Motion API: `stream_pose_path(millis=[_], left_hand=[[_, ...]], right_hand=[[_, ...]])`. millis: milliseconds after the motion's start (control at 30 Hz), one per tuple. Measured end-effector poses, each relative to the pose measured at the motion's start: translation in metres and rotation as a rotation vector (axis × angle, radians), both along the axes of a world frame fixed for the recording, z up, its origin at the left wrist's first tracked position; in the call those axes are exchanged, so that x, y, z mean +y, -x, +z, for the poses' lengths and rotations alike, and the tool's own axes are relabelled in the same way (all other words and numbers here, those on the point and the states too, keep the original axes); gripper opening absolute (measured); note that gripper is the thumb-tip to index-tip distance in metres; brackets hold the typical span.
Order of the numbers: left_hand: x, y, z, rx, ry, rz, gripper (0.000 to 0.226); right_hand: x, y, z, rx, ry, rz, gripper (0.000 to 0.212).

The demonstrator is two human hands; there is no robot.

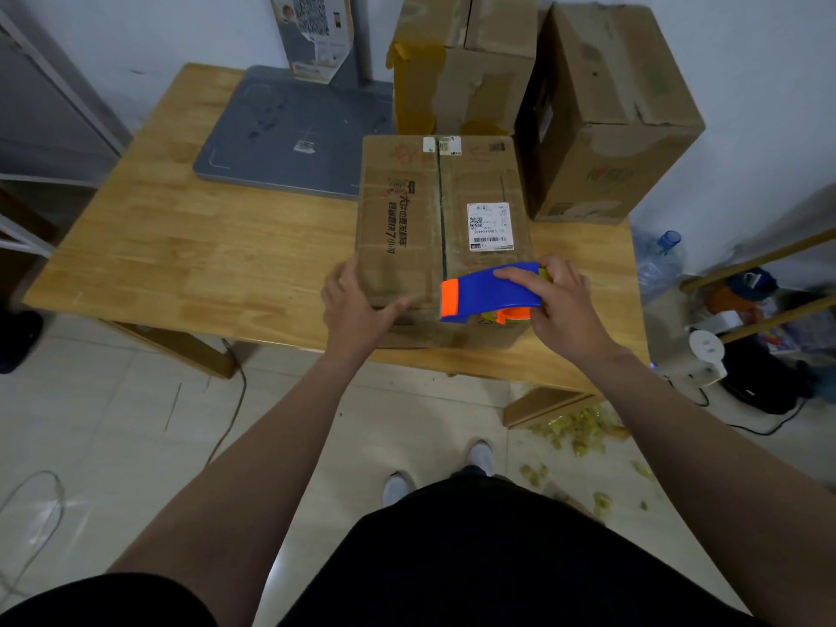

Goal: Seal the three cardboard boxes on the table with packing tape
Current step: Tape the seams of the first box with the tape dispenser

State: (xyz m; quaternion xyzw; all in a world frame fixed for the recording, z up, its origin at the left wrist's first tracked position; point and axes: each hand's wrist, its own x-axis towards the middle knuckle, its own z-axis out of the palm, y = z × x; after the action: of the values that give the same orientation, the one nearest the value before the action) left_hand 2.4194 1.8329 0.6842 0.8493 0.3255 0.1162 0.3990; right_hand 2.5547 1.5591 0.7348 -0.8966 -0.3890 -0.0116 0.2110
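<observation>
A cardboard box [407, 219] with a white shipping label lies at the near edge of the wooden table [181, 255], its flaps closed along a middle seam. My right hand [561, 305] grips a blue and orange tape dispenser [488, 289] at the box's near edge, its orange end at the seam. My left hand [357, 300] rests flat on the box's near left corner. Behind stand two bigger cardboard boxes: one [466, 61] with yellowish tape at the back, one [619, 110] at the back right.
A grey flat board [294, 133] lies on the table's far left part. A printed carton [312, 33] leans on the wall. A water bottle [660, 264], cables and clutter sit on the floor to the right. Yellowish scraps [583, 432] litter the tiles.
</observation>
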Motion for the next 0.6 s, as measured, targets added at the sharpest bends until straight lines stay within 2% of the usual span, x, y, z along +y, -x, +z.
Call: stream_pose_path(millis=[67, 133, 300, 433, 600], left_hand=[[-0.003, -0.014, 0.007, 0.029, -0.218, -0.154, 0.101], [-0.002, -0.025, 0.012, 0.102, -0.26, -0.241, 0.102], [0.005, -0.038, 0.016, 0.218, -0.22, -0.244, 0.114], [0.009, -0.044, 0.017, 0.26, -0.229, -0.27, 0.112], [0.015, -0.038, 0.018, 0.174, -0.098, -0.353, 0.105]], right_hand=[[-0.001, 0.0, 0.0, -0.006, 0.004, 0.002, 0.064], [-0.001, 0.0, 0.0, -0.004, 0.009, -0.003, 0.067], [-0.001, 0.001, 0.0, 0.004, 0.013, 0.0, 0.067], [-0.001, 0.0, -0.001, -0.002, 0.006, 0.001, 0.065], [0.001, -0.001, 0.0, 0.006, 0.001, -0.007, 0.061]])
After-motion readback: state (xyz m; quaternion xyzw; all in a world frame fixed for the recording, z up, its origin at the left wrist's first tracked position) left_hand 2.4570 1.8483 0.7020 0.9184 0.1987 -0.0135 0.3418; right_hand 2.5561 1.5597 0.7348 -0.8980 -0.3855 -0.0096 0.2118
